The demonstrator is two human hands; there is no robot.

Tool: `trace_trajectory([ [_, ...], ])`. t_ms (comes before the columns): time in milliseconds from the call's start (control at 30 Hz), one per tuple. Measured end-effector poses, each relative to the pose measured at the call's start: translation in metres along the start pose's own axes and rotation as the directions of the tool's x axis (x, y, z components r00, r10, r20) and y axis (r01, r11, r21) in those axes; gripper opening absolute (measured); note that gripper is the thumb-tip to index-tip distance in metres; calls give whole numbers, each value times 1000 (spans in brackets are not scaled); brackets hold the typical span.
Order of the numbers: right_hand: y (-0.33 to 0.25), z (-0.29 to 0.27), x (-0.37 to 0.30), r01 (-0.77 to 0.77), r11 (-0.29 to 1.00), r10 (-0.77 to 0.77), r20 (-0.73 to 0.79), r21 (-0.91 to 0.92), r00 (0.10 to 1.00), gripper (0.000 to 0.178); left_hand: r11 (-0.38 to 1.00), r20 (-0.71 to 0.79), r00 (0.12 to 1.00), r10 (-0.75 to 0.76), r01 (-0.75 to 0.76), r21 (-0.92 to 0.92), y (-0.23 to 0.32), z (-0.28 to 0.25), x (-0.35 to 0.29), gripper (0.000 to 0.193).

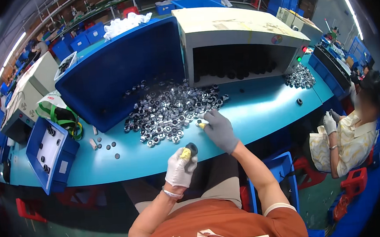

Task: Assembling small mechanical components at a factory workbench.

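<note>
Blue bench (260, 109), heap of shiny rings (169, 109) ahead; my left hand (180, 167) grips a black ring (191, 149), my right hand (218, 129) pinches at the heap's edge.

Bright overhead strip lighting, glints on metal parts (167, 109), strong fisheye bending, dark vignetted corners, fairly sharp

A bare strip of the blue tabletop (260, 109) is left along its near edge and toward the right corner. The middle is blocked by a heap of shiny metal rings (172, 111). Behind it, passage is barred by a tipped blue bin (116, 75) and a grey machine housing (237, 36). The left edge is occupied by a small blue tray (47, 150).
</note>
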State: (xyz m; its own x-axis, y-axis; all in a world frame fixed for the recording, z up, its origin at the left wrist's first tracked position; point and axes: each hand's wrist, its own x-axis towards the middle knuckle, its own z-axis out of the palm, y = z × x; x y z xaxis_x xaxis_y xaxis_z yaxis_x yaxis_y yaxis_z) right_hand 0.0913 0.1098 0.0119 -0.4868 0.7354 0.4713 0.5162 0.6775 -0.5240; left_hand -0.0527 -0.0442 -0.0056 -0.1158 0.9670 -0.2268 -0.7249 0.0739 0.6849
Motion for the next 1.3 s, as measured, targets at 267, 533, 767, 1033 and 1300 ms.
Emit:
trace_trajectory([
  [267, 15, 25, -2, 76, 996, -75, 41, -41, 996, 16, 942, -9, 998, -58, 52, -332, 2, -8, 5, 22],
  [533, -28, -28, -42, -386, 549, 176, 348, 742, 921, 28, 986, -86, 994, 65, -51, 158, -2, 2, 12, 25],
  [767, -34, -30, -63, -448, 398, 227, 387, 800, 894, 29, 910, -153, 957, 245, -172, 378, -4, 37, 13, 33],
  [1033, -22, -20, -63, -397, 501, 286, 286, 769, 915, 27, 984, -38, 994, -106, 110, 140, 1, 17, 14, 38],
  [1300, -34, -27, -62, -351, 556, 361, 162, 754, 919, 28, 967, -83, 970, -229, 217, -136, -6, 6, 18, 17],
])
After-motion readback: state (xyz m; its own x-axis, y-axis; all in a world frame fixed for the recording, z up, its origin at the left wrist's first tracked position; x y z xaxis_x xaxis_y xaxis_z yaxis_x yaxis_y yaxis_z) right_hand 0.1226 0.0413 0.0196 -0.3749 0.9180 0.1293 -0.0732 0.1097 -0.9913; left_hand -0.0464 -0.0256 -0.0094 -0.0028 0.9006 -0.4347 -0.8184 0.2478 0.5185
